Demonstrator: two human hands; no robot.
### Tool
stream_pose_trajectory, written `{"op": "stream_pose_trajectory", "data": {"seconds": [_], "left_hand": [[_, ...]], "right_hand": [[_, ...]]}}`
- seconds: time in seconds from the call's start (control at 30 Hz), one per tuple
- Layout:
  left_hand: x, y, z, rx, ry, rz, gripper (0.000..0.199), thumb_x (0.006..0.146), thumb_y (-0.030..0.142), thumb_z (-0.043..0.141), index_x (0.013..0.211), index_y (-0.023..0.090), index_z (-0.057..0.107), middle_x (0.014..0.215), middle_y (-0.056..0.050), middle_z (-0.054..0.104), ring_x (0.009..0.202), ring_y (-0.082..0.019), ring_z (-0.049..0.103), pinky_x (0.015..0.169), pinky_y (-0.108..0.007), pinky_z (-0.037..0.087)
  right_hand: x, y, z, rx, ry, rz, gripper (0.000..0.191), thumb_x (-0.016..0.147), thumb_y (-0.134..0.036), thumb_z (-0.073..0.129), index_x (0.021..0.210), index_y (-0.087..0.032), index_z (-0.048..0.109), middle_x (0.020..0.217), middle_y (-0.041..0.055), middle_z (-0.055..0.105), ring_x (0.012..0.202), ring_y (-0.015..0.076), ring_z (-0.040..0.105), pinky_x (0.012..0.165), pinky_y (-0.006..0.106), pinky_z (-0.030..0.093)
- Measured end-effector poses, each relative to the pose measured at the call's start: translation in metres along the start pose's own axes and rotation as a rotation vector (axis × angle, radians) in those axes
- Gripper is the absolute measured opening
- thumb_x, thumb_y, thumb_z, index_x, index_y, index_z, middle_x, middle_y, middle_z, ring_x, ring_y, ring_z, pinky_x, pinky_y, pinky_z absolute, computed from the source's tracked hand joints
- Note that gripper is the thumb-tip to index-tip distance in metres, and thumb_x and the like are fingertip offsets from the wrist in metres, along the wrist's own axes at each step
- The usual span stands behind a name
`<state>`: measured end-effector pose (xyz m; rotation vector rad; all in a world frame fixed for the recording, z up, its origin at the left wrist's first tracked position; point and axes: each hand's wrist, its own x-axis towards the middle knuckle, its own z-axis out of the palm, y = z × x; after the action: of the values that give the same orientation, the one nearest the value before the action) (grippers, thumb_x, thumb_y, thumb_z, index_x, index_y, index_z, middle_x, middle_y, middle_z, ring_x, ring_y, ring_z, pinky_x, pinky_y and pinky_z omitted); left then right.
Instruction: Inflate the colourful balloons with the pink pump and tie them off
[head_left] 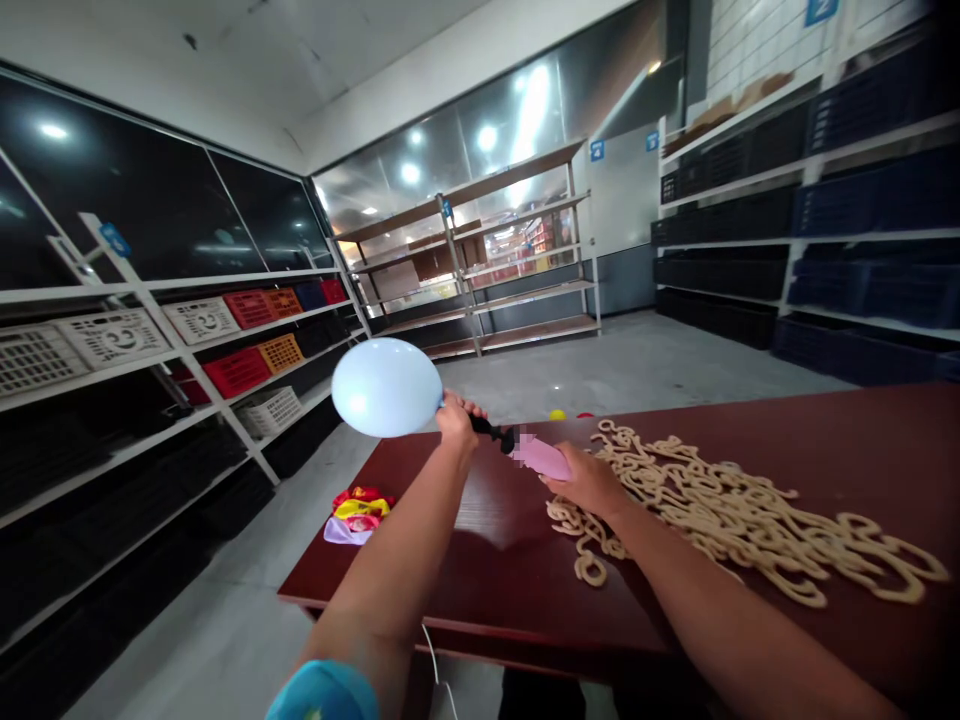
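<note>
A light blue balloon point(387, 386), blown up round, sits on the black nozzle of a hand pump point(546, 457) with a pink body. My left hand point(457, 417) is closed where the balloon's neck meets the nozzle. Wrapped around the pink body at the other end is my right hand point(585, 480). The pump is held above the dark red table point(495, 560), slanting down to the right. Beneath and beyond my right forearm lies a tangled heap of beige rope-like strands point(720, 510). Several limp pieces, red, yellow and lilac, perhaps flat balloons point(360, 512), lie at the table's left end.
Racks with white, red and orange crates point(238, 372) line the left wall. A metal shelf unit point(480, 275) stands at the back, and dark crates point(862, 270) fill racks on the right. Past the table's far edge are a yellow point(556, 414) and a red round thing. A white cable point(433, 650) hangs in front.
</note>
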<state>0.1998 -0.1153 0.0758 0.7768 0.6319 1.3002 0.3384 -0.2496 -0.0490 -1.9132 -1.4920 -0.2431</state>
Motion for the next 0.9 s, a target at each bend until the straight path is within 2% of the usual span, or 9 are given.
{"op": "stream_pose_trajectory", "data": {"seconds": [0.2,0.27,0.33,0.4,0.47,0.73,0.83,0.9], "left_hand": [[0.027,0.075,-0.001,-0.008,-0.020,0.123,0.038,0.082,0.044,0.041,0.059,0.021,0.022,0.046,0.007,0.022,0.034,-0.008,0.030,0.039,-0.024,0.034],[0.033,0.091,-0.001,-0.009,-0.036,0.152,0.038,0.082,0.043,0.042,0.059,0.021,0.022,0.046,0.007,0.022,0.035,-0.008,0.030,0.039,-0.024,0.034],[0.035,0.095,-0.001,-0.015,-0.044,0.164,0.037,0.082,0.042,0.043,0.059,0.020,0.022,0.047,0.007,0.022,0.035,-0.007,0.030,0.039,-0.023,0.033],[0.034,0.088,0.000,-0.032,-0.038,0.156,0.038,0.081,0.041,0.044,0.059,0.020,0.022,0.047,0.007,0.021,0.035,-0.007,0.029,0.038,-0.022,0.031],[0.030,0.071,0.002,-0.042,-0.021,0.132,0.038,0.082,0.040,0.044,0.059,0.020,0.022,0.046,0.007,0.022,0.034,-0.006,0.028,0.038,-0.022,0.030],[0.001,-0.019,0.006,-0.013,0.002,-0.003,0.037,0.082,0.042,0.042,0.057,0.020,0.025,0.045,0.006,0.027,0.036,-0.008,0.034,0.040,-0.024,0.035],[-0.004,-0.033,0.004,-0.006,-0.003,-0.043,0.037,0.082,0.043,0.041,0.057,0.020,0.026,0.045,0.005,0.029,0.036,-0.009,0.037,0.042,-0.026,0.037],[-0.004,-0.029,0.002,0.002,0.021,-0.045,0.037,0.081,0.044,0.041,0.058,0.020,0.026,0.045,0.005,0.028,0.036,-0.010,0.036,0.041,-0.026,0.037]], "right_hand": [[0.005,0.005,0.002,0.023,0.033,0.008,0.039,0.066,-0.041,0.059,0.098,-0.022,0.050,0.088,0.0048,0.062,0.079,0.0217,0.059,0.061,0.028,0.038],[0.007,0.006,0.003,0.039,0.038,0.021,0.040,0.065,-0.041,0.060,0.100,-0.022,0.050,0.088,0.0042,0.062,0.078,0.0210,0.059,0.060,0.028,0.037],[0.007,0.006,0.005,0.051,0.028,0.039,0.040,0.065,-0.041,0.060,0.099,-0.023,0.050,0.084,0.0033,0.062,0.075,0.0203,0.060,0.058,0.027,0.037],[0.006,0.007,0.005,0.045,0.018,0.052,0.037,0.065,-0.040,0.061,0.096,-0.022,0.051,0.082,0.0032,0.062,0.073,0.0202,0.059,0.058,0.027,0.036],[0.005,0.008,0.006,0.030,0.018,0.051,0.035,0.065,-0.039,0.061,0.094,-0.022,0.052,0.082,0.0038,0.062,0.073,0.0205,0.059,0.057,0.027,0.036],[0.003,0.009,0.010,-0.025,0.017,0.039,0.037,0.065,-0.043,0.061,0.094,-0.022,0.052,0.082,0.0043,0.063,0.072,0.0200,0.059,0.057,0.027,0.034],[0.001,0.008,0.009,-0.021,0.021,0.014,0.035,0.067,-0.042,0.060,0.094,-0.022,0.051,0.085,0.0041,0.063,0.076,0.0204,0.060,0.060,0.027,0.036],[0.001,0.007,0.009,-0.021,0.026,-0.010,0.034,0.068,-0.042,0.059,0.095,-0.023,0.051,0.086,0.0040,0.063,0.077,0.0206,0.060,0.061,0.027,0.036]]}}
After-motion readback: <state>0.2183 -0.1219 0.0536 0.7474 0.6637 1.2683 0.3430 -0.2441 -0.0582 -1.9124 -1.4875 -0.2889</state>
